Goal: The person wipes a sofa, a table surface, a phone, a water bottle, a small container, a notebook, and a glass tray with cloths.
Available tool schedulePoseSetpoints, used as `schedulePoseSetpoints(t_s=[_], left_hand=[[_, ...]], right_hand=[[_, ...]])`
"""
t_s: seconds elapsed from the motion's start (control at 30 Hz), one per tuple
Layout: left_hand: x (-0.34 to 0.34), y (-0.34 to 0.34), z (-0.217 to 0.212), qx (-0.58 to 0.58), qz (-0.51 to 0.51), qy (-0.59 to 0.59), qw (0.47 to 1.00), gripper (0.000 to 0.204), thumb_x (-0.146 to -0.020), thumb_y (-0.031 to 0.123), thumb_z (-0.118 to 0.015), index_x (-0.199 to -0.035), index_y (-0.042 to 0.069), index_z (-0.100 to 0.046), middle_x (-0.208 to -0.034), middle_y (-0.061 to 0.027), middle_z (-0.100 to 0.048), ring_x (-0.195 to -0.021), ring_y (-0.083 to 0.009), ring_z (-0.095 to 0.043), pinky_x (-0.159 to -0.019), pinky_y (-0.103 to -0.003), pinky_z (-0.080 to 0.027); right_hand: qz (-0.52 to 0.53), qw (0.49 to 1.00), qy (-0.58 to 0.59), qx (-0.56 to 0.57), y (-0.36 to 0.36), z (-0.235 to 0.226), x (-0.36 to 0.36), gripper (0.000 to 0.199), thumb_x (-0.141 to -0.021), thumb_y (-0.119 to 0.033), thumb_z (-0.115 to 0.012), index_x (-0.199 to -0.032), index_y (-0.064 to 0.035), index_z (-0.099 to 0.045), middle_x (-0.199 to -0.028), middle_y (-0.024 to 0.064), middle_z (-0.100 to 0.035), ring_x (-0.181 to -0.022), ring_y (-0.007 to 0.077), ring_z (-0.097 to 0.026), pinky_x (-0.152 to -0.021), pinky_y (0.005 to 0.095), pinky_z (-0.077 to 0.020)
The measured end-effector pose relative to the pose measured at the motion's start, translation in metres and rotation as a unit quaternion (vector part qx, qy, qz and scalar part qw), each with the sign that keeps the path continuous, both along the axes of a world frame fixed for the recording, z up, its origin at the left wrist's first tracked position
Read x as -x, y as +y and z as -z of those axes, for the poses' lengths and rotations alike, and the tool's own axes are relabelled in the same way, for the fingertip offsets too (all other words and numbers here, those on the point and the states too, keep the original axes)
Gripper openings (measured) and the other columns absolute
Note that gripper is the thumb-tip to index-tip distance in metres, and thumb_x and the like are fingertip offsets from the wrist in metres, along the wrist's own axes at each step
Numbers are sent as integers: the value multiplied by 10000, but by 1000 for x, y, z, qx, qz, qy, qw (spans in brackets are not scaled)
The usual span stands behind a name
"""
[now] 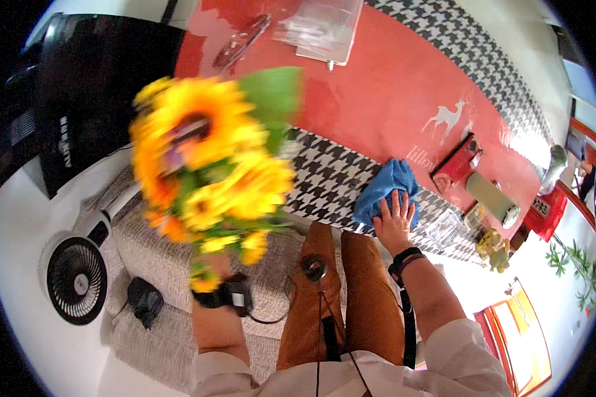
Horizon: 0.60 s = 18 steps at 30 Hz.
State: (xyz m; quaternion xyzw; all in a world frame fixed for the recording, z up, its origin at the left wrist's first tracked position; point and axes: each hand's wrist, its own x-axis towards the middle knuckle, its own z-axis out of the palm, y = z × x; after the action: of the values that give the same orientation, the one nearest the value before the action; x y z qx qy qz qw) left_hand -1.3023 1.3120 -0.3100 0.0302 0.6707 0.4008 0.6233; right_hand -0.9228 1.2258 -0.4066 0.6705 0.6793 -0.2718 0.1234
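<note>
A bunch of yellow sunflowers [222, 155] with one large green leaf hangs in the air at the left, smeared by motion. My left hand [213, 263] is at its lower end, closed around the stems; the blooms cover most of the fingers. A crumpled blue cloth [392, 177] lies on the near edge of the red table [371, 86], over its black-and-white houndstooth border. Resting on that cloth is my right hand [394, 221], its fingers spread and stretched forward.
Right of the cloth are a red phone [458, 163], a pale green tumbler [493, 200] and small yellowish items [493, 248]. Clear plastic packets [314, 26] lie at the far side. A white fan [78, 281] and black bag [144, 302] are by the grey sofa [159, 264].
</note>
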Motion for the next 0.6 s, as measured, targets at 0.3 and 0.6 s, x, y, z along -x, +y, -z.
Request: schedulePoseSetpoints(t_s=[0.3,0.6], left_hand=[[-183,44,67,-285,435,184,834,274,-838,107,-463,-1105,75,-513,-1068,-110,-538,-905,-286,-503,-820,-402,-417],[-183,33,68,-292,423,252,820,316,-821,100,-509,-1133,57,-492,-1061,-121,-546,-951,-299,-509,-819,-383,-423]], right_hand=[[-37,998,-29,37,-11,16,-11,479,-792,-331,-463,-1197,-75,-478,-1305,186,-338,-1217,455,-244,-986,612,-132],[-65,997,-4,-42,2,-2,-5,332,-819,-289,-473,-972,4,-513,-1046,238,-464,-1026,425,-389,-950,628,-169]])
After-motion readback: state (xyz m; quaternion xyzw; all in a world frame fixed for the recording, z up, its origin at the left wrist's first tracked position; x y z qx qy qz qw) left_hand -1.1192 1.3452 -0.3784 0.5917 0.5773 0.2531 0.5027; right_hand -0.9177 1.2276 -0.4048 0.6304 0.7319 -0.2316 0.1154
